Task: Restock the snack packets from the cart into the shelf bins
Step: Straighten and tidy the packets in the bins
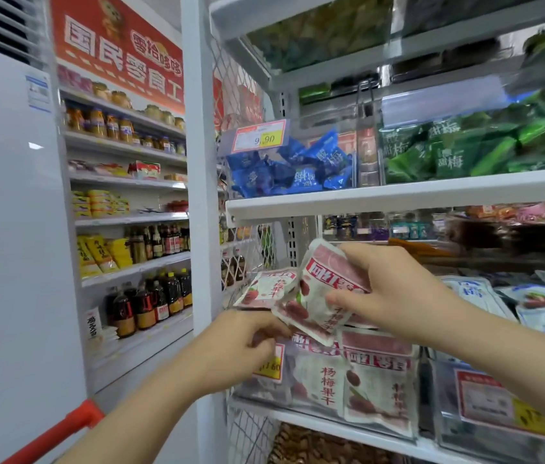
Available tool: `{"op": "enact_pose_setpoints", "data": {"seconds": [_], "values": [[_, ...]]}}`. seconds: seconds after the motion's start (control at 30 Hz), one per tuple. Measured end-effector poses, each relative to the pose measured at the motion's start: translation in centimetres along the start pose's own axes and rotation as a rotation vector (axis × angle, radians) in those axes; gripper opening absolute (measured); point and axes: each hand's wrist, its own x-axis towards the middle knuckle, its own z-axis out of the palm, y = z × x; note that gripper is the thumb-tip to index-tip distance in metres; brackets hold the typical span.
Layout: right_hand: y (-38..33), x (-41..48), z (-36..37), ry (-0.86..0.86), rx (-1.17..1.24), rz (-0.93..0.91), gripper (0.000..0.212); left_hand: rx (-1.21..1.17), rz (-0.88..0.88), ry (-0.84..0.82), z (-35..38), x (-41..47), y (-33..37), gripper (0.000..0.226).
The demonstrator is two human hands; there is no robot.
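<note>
While the right hand is clamped on a red-and-white snack packet above the clear bin of matching packets, the left hand pinches a packet edge at its near left corner; blue packets fill the bin above.

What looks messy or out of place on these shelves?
In the red packet bin, two packets sag over the front edge instead of standing inside. The blue packets above lie in a loose heap. Nothing looks torn or spilled.
</note>
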Motion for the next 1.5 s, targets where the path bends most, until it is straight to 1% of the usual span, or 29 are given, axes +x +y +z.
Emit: {"op": "enact_pose_setpoints", "data": {"seconds": [0.13,0.23,0.33,0.47,0.5,0.57,0.7,0.77,0.83,0.93,1.03,1.17,1.27,1.4,1.5], "values": [[-0.5,0.9,0.0,-0.107,-0.114,-0.02,0.032,-0.129,-0.083,-0.064,0.6,-0.4,-0.1,0.035],[-1.0,1.9,-0.1,-0.268,-0.204,-0.014,0.036,-0.266,-0.141,-0.048,0.4,-0.5,-0.6,0.034],[-1.6,2.8,0.7,-0.406,-0.31,-0.028,0.035,-0.3,-0.177,-0.041,0.3,-0.6,-0.7,0.038],[-2.5,4.2,2.2,-0.548,-0.422,-0.023,0.028,-0.327,-0.161,-0.044,0.2,-0.5,-0.3,0.033],[-2.6,4.4,2.6,-0.571,-0.442,-0.022,0.025,-0.32,-0.152,-0.041,0.3,-0.6,-0.3,0.032],[-2.7,4.6,3.2,-0.59,-0.467,-0.006,0.027,-0.314,-0.142,-0.026,0.3,-0.6,-0.1,0.029],[-2.2,4.3,4.0,-0.561,-0.49,0.005,0.026,-0.307,-0.13,0.006,0.3,-0.6,0.5,0.007],[-2.0,4.2,3.8,-0.566,-0.473,0.035,0.026,-0.285,-0.13,0.045,0.4,-0.3,0.8,0.015],[-2.1,4.3,3.2,-0.592,-0.441,0.059,0.03,-0.27,-0.135,0.095,0.8,0.2,0.9,0.017],[-2.2,4.1,2.3,-0.584,-0.397,0.068,0.034,-0.18,-0.158,0.142,1.4,0.8,0.5,0.024],[-2.3,3.6,2.7,-0.501,-0.427,0.037,0.031,-0.142,-0.159,0.127,1.5,1.1,0.2,0.025],[-2.5,3.7,3.5,-0.5,-0.497,0.036,0.026,0.081,-0.109,0.054,0.9,1.0,0.3,0.027],[-2.6,3.7,4.1,-0.514,-0.53,0.017,0.024,0.292,-0.063,-0.023,0.6,0.7,0.5,0.04],[-2.6,3.9,4.4,-0.537,-0.569,-0.013,0.021,0.454,-0.075,-0.108,0.5,0.8,1.5,0.041],[-2.1,4.0,3.8,-0.557,-0.492,0.011,0.025,0.532,-0.081,-0.133,0.3,0.8,2.1,0.042]]}}
